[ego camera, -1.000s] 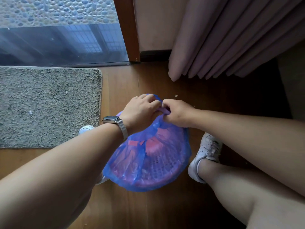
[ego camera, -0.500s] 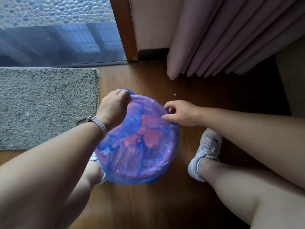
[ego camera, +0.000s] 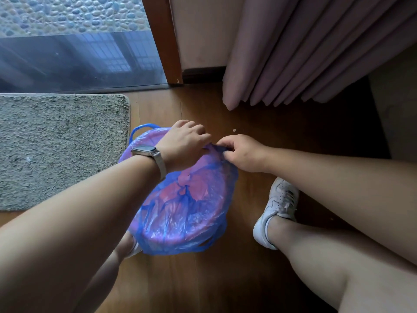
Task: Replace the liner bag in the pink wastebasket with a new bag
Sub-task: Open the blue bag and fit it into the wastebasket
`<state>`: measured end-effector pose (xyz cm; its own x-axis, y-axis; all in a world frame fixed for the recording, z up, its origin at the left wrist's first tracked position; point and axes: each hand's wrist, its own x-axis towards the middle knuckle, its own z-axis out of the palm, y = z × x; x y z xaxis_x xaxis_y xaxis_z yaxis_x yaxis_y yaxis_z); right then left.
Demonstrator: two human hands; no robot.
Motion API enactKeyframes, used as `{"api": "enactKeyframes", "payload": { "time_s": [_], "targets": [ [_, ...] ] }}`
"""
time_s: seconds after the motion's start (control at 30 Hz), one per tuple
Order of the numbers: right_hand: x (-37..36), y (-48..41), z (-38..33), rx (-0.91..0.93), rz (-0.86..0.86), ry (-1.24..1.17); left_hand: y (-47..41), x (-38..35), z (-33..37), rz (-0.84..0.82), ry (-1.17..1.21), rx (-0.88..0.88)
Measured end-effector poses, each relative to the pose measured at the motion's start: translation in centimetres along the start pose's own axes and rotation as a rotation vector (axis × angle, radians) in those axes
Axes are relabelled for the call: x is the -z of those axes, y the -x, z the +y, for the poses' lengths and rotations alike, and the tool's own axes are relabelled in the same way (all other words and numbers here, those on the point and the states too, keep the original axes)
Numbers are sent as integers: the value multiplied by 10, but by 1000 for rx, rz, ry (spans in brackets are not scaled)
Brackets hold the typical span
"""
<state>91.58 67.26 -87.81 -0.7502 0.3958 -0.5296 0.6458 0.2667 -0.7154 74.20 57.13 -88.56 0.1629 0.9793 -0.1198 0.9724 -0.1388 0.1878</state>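
Wastebasket (ego camera: 191, 240) on the wood floor (ego camera: 203, 281), mostly veiled by blue bag (ego camera: 180, 220). Left hand (ego camera: 182, 145) curled over far rim, fingertips hidden, grip cannot be told. Right hand (ego camera: 243, 154) pinches bunched bag edge

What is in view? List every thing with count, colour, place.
wastebasket: one, pink, on the floor
liner bag: one, blue, over the wastebasket's rim
mat: one, grey, left
curtain: one, dusty pink, upper right
glass door: one, bluish, upper left
door frame: one, brown, top centre
floor: one, brown wood, underneath
watch: one, silver, left wrist
shoes: two, white, flanking the wastebasket
left hand: one, grips liner bag at far rim
right hand: one, pinches liner bag beside it
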Motion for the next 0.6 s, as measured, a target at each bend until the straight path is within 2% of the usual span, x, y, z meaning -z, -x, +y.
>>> {"api": "enactKeyframes", "payload": {
  "time_s": [0.1,0.23,0.43,0.5,0.6],
  "targets": [
    [-6,1,5,-54,50,73,1,-2,0,28,100,67],
    [-12,4,10,-134,19,247,10,-4,-7,76,150,118],
    [8,5,-8,124,328,260,13,-1,-10,125,166,172],
    [9,7,-17,140,270,271,13,1,-9,131,194,216],
    [5,9,-21,46,162,289,15,2,-10,136,261,267]
  ]
}}
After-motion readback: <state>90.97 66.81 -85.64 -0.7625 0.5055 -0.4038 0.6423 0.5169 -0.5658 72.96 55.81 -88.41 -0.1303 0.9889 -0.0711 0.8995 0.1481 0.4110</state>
